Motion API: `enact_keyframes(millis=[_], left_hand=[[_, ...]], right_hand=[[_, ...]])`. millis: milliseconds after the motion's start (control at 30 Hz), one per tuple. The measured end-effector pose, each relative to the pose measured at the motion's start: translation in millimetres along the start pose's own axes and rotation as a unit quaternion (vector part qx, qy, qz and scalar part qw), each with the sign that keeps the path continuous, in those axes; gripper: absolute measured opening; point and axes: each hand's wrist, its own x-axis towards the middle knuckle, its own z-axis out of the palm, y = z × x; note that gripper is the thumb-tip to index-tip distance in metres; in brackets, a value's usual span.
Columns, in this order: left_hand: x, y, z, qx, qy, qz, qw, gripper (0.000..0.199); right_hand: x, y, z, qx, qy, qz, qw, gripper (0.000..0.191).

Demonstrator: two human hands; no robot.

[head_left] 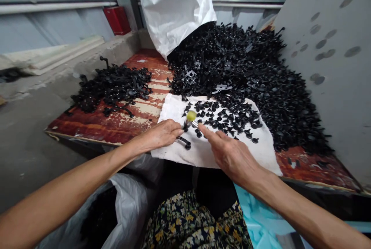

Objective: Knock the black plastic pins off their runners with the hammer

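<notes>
My left hand (pixel 166 132) is over the left side of a white cloth (pixel 185 158), its fingers pinched on a black plastic piece (pixel 184 141) with a round end. In my right hand (pixel 230 152) is a small tool with a thin metal shaft and a rounded yellow-green head (pixel 191 116); its handle is hidden in the closed fingers. That head is just above my left fingertips, slightly blurred. Whether it touches the black piece I cannot tell. Many small loose black plastic parts (pixel 219 118) lie scattered over the cloth beyond both hands.
A large heap of black plastic parts (pixel 232 60) spreads behind and right of the cloth, partly under a white sack (pixel 176 5). A smaller pile (pixel 116 83) lies left on the worn red board (pixel 147 110). A grey panel (pixel 333 71) stands right. Below left is an open plastic bag (pixel 130 202).
</notes>
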Motion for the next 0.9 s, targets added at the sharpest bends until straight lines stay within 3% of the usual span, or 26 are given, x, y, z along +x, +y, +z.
enact_keyframes(millis=[167,267,433,600,633,700,767,800,833,900], left_hand=[[2,-4,1.5,0.022,-0.004,0.01,1.0,0.031],[2,-8,0.3,0.032,0.003,0.021,0.999,0.031],[-8,-1,-1.3,0.072,0.041,0.073,0.994,0.032],[-30,23,14.2,0.17,0.032,0.141,0.975,0.026],[-35,25,17.7,0.195,0.059,0.148,0.968,0.024],[-44,24,23.6,0.216,0.168,0.152,0.95,0.02],[-53,19,28.7,0.167,0.303,0.127,0.93,0.023],[-56,17,31.5,0.115,0.339,0.098,0.929,0.025],[-58,15,34.8,0.05,0.342,0.061,0.936,0.027],[-58,14,42.5,-0.113,0.271,-0.008,0.956,0.031]], right_hand=[[-3,1,4,-0.012,0.041,0.019,0.999,0.058],[-2,0,0,-0.042,-0.01,0.018,0.999,0.063],[14,-4,-7,0.162,0.054,0.064,0.983,0.041],[20,-14,6,0.372,0.006,0.156,0.915,0.014],[18,-16,8,0.409,0.002,0.179,0.895,0.015],[10,-21,8,0.468,0.003,0.225,0.855,0.017],[2,-25,7,0.507,0.024,0.267,0.82,0.022],[-2,-27,6,0.521,0.041,0.283,0.804,0.026],[-6,-28,7,0.533,0.056,0.296,0.791,0.028],[-11,-31,9,0.549,0.078,0.308,0.773,0.032]])
